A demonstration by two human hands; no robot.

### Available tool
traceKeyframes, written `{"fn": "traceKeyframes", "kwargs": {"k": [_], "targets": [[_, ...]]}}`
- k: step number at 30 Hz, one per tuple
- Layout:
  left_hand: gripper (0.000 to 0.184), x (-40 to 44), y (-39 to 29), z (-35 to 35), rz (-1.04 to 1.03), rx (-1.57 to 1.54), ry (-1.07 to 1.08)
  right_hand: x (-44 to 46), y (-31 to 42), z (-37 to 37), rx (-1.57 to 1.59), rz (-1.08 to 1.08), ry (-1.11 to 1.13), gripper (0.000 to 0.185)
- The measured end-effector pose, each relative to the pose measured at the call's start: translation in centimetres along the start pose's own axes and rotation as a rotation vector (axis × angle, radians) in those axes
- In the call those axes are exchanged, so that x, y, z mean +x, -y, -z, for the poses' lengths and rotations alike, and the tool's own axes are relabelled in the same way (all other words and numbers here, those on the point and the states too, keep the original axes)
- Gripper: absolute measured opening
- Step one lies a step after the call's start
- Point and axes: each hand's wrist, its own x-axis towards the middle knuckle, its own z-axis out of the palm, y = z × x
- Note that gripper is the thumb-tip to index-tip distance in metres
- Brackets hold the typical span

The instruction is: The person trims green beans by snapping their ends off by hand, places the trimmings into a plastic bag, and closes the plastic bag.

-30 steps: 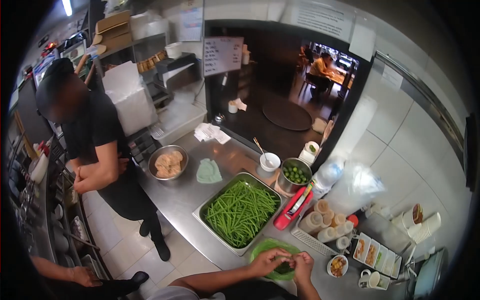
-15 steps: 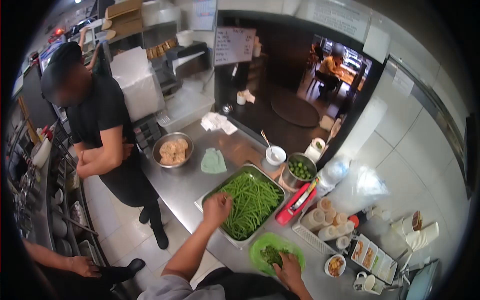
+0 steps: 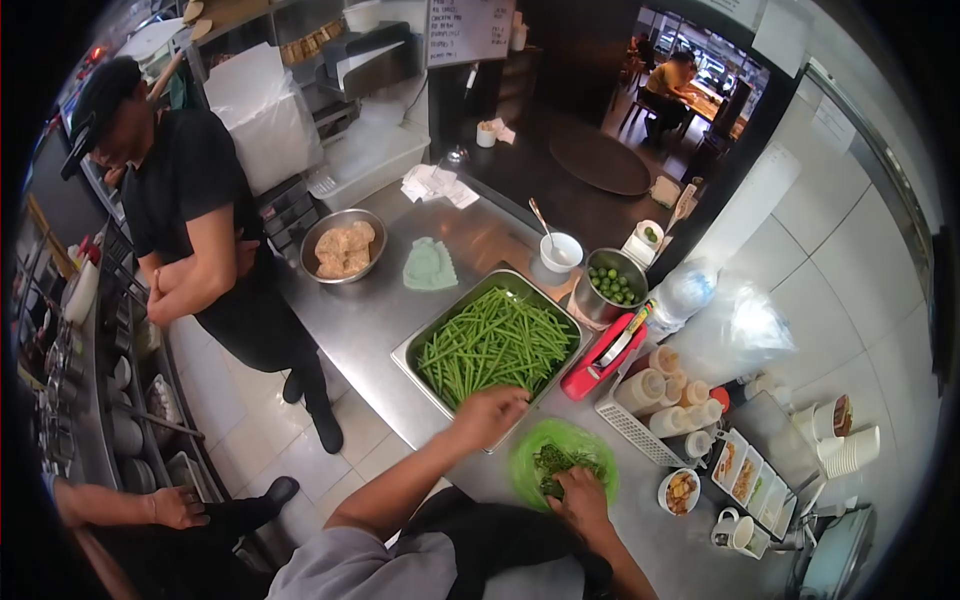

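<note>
My left hand [image 3: 490, 416] is over the near edge of a deep metal tray [image 3: 402, 362] heaped with long green beans [image 3: 495, 342]. Its thumb and fingertips are pinched together; whatever is between them is too small to make out. My right hand [image 3: 583, 497] reaches into a light green plastic bag [image 3: 528, 442] lying open on the counter, to the right of the left hand. Small dark green pieces [image 3: 552, 462] lie in the bag, and the right fingers curl down against them, tips hidden.
A red dispenser [image 3: 600, 362], a pot of small green fruit [image 3: 612, 285] and a basket of squeeze bottles [image 3: 650, 390] border the tray's right. Beyond it are a green cloth [image 3: 428, 264] and a bowl of pale food [image 3: 343, 250]. A person [image 3: 190, 210] stands at left, arms folded.
My left hand has moved from above the beans at the tray's left side towards its near edge, closer to the bag. My right hand stays in the bag. The camera view has shifted slightly.
</note>
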Motion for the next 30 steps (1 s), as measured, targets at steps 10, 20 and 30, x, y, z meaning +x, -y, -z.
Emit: {"fn": "traceKeyframes", "kwargs": {"k": [10,20,30], "targets": [[0.032,-2.7,0.1,-7.3,-0.128,0.392,0.692,0.1,-2.0,-1.1,0.094,-0.141,-0.353,0.015],[0.034,-2.5,-2.1,-7.8,0.064,-0.189,0.568,0.9,-0.3,3.1,0.907,-0.329,-0.548,0.008],[0.021,-1.8,-4.1,-7.0,-0.267,0.076,0.464,0.4,0.4,6.8,0.169,-0.077,-0.544,0.009]]}}
